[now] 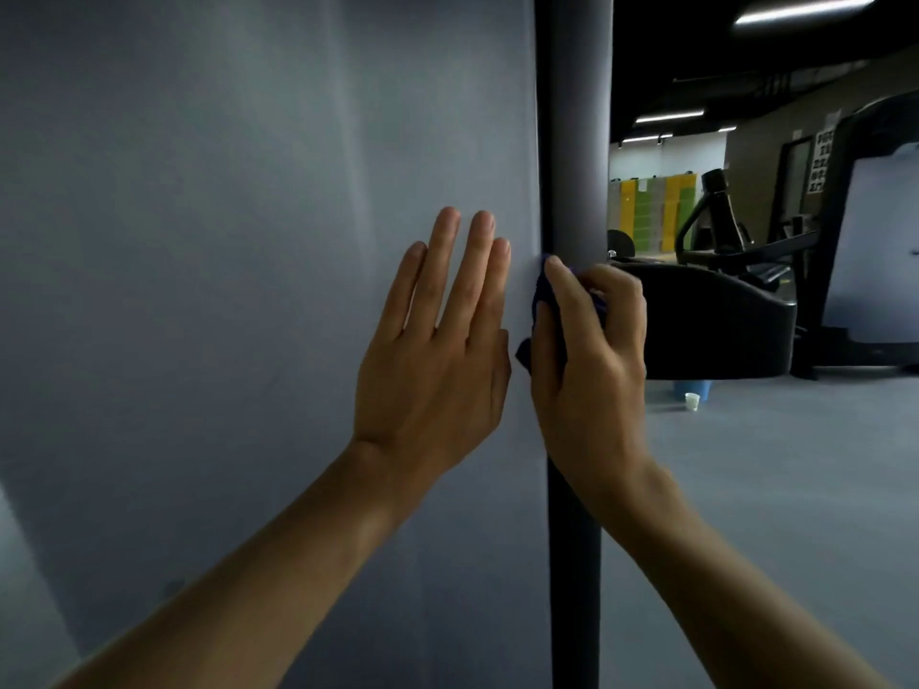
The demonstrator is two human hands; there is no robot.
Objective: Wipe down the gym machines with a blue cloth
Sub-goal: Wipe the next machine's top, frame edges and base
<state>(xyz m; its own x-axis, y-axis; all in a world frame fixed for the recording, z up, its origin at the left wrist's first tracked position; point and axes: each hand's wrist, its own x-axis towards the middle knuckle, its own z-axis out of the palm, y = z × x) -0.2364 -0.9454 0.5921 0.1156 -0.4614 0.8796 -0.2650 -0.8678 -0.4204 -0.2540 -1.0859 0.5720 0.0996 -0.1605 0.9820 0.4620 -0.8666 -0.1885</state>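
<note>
Your right hand (pixel 587 350) was closed around the bunched blue cloth (pixel 693 295), wrapping it against the dark upright post (pixel 574 141) so the fabric pressed on the curved surface. Your left hand (pixel 437 340) lay flat and wide open on the adjoining grey panel (pixel 224 241), probably bracing you while you wiped.

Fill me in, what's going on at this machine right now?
A person is wiping a gym machine. The right hand grips a bunched blue cloth and presses it against the dark upright post at the edge of a large grey panel. The left hand lies flat and open on that panel, fingers spread. More machines stand behind on the right, and a small white cup sits on the floor.
</note>
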